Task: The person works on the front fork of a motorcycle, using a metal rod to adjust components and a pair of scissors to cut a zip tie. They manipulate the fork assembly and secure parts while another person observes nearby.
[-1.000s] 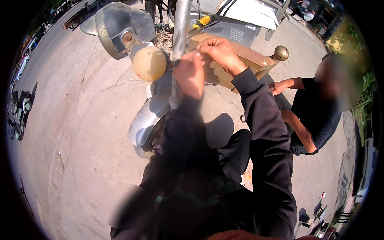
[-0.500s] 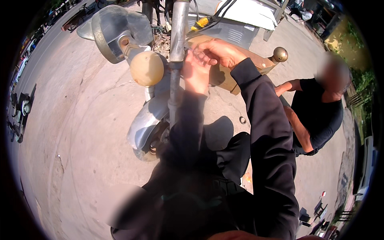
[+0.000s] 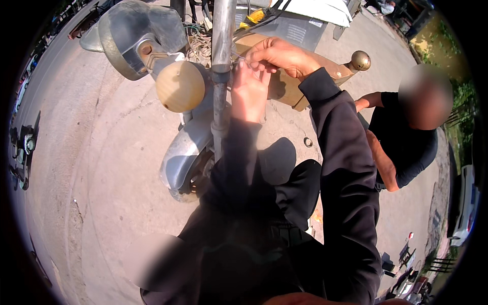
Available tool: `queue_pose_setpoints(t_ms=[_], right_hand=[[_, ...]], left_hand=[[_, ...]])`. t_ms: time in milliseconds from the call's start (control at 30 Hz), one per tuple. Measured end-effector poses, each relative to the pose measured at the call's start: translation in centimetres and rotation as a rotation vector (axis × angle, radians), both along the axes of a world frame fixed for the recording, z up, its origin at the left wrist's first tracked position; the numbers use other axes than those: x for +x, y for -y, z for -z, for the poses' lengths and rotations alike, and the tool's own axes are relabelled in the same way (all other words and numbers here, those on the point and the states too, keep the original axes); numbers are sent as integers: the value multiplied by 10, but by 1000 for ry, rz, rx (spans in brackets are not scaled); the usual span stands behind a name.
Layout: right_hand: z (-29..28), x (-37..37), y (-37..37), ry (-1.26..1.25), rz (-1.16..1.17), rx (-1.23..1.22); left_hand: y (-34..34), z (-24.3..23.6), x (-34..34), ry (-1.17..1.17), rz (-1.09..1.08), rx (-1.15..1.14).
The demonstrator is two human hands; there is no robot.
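My left hand (image 3: 249,91) is raised palm up beside the metal fork tube (image 3: 221,40) of a three-wheeled vehicle, its fingers bent and drawn together. From the right my right hand (image 3: 284,57) reaches over, thumb and fingers pinched. The fingertips of both hands meet at what looks like a thin wire (image 3: 237,56), just right of the tube; the fingers partly hide it. A tangle of loose wires (image 3: 199,49) hangs on the tube's other side. Behind my hands is a tan body panel (image 3: 284,94).
A headlamp housing (image 3: 145,40), a round yellowish lamp (image 3: 180,87) and a silver front mudguard (image 3: 183,157) stand left. A round metal lamp (image 3: 361,60) juts out right. Yellow-and-black cables (image 3: 254,19) lie above. A person in black (image 3: 406,142) is close on my right.
The vehicle's front has shifted slightly left in view. My right hand has drawn a little rightward, and the left fingers stand straighter; both hands stay together at the tube.
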State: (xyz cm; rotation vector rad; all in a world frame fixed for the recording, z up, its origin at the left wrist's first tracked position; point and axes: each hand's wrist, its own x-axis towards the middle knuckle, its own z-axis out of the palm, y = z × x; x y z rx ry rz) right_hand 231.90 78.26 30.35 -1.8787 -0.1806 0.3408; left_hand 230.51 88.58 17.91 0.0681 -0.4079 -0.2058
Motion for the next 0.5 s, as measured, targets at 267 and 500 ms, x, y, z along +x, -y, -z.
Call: queue_pose_setpoints(t_ms=[267, 500], right_hand=[[10, -22, -5, 782, 11, -559], [32, -30, -7, 1215, 37, -748]], left_hand=[[-8, -23, -28, -108, -101, 62], [-8, -22, -35, -187, -289, 260]])
